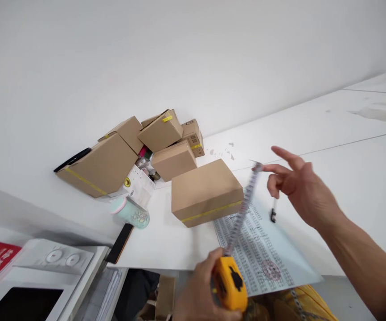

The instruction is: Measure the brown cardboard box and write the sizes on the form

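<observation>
My left hand (199,285) is wrapped round the case of a yellow tape measure (229,283) near the table's front edge. Its metal blade (243,214) is pulled out, slanting up and away, and looks blurred. My right hand (300,187) has its fingers spread; one fingertip is at the hooked end of the blade, and whether it touches is unclear. Beyond the blade stands a closed cardboard box (203,187) with a yellow line along its lower side. Under the blade lies a printed sheet (263,249). A small black-ended object (273,215), maybe a pen, shows below my right fingers.
Several cardboard boxes (161,133) are piled by the wall, with a larger box (101,162) at left. A mint tumbler (131,211) lies tilted beside a white printed packet (139,187). A dark flat object (119,243) is at the edge of the white table (166,249).
</observation>
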`<state>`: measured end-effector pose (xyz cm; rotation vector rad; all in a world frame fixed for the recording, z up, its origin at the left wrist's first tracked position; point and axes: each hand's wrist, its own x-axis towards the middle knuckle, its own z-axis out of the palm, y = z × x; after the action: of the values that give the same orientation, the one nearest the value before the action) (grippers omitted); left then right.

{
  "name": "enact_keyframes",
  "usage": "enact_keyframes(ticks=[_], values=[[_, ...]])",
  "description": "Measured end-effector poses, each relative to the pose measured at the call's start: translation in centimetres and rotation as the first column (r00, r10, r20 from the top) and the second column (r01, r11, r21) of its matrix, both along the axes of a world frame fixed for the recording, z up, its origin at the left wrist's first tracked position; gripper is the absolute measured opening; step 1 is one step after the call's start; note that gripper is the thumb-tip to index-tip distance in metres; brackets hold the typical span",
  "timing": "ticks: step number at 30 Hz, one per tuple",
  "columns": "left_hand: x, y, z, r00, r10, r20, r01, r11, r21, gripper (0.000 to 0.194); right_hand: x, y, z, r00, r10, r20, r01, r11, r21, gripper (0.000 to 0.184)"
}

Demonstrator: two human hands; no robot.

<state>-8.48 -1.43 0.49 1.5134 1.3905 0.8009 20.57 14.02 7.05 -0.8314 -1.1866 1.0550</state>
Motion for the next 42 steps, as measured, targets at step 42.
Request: enact_keyframes(ticks=[42], values=[[6.4, 19.4, -3.0, 0.830, 0.370, -0.417, 0.266, 0.395, 0.880, 0.039, 9.0, 4.4, -13.1, 0.974, -0.215, 0.072, 0.224, 0.963, -0.150, 0.034]])
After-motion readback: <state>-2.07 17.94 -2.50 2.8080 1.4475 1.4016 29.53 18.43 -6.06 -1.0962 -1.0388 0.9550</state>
